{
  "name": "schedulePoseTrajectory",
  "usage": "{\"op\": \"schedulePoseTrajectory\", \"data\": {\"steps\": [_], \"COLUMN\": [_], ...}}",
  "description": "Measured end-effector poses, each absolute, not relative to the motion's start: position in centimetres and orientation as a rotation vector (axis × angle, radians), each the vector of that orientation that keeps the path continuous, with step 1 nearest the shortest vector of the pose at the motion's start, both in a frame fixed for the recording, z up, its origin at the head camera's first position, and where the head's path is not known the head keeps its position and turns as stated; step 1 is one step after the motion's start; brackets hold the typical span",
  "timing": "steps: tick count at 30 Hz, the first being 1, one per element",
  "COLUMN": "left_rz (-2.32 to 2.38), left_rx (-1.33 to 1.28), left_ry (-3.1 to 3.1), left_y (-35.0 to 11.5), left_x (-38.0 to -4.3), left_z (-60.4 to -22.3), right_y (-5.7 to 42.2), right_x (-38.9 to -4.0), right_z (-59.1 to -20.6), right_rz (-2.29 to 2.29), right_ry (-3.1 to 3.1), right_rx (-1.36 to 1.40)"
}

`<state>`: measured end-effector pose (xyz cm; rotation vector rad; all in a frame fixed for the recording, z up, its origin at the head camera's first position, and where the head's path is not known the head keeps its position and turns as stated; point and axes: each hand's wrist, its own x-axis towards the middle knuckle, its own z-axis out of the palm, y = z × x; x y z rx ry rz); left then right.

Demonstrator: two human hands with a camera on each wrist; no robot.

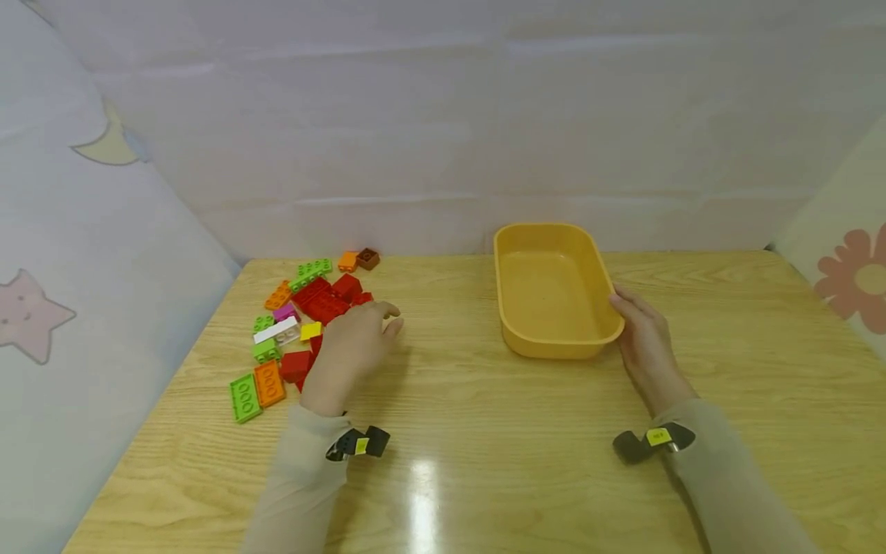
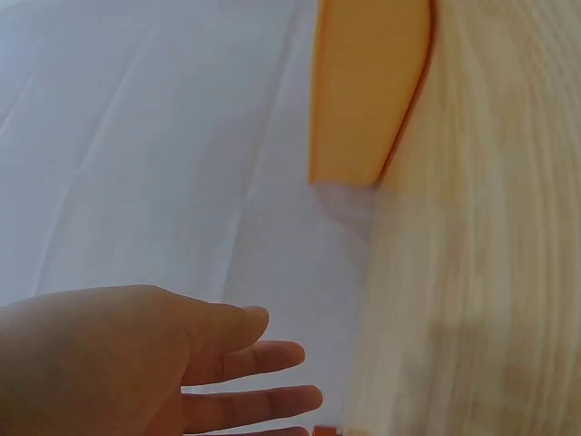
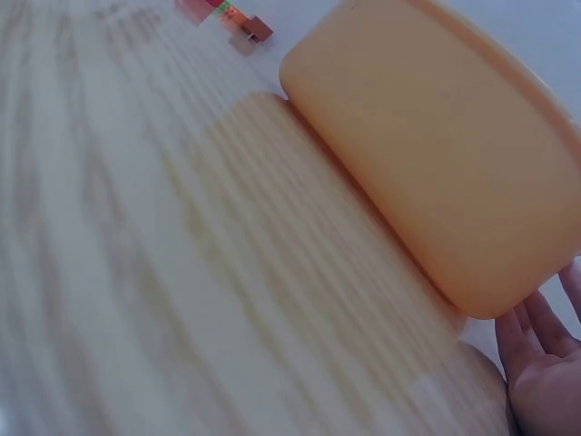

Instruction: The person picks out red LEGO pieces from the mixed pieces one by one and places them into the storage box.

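Observation:
My left hand hovers over the right side of a spread of building bricks, fingers relaxed and nothing between them. In the left wrist view the thumb and fingers of that hand are apart and nearly straight. Red bricks lie beneath and beside it, some hidden by the hand. At the right, my right hand grips a deep yellow plastic tub by its right side. Its thumb is at the rim, and the fingers reach around the outer corner in the right wrist view. The tub's inside shows no bricks.
Left of the hand lie a white brick, a yellow brick, a green plate and an orange plate. A brown brick lies near the back edge. White cloth hangs behind the wooden table.

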<state>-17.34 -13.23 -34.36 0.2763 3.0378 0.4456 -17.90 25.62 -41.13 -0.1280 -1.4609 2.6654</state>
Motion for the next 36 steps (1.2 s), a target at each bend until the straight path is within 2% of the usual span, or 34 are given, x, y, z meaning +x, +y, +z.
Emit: {"op": "schedulePoseTrajectory", "data": {"steps": [13,36], "left_rz": [0.479,0.462], "left_rx": [0.140,-0.033], "left_ry": [2.920,2.805], "left_y": [-17.8,-20.6], "left_x": [-17.4,-17.1], "left_z": [-33.2,-33.6], "right_y": [25.7,25.6], "right_x": [-17.7,-17.7], "right_z": [-41.1,-41.1], "right_rz": [2.617,2.575], "right_ry": [-1.567,-1.632], "right_rx": [-0.196,-0.165]}}
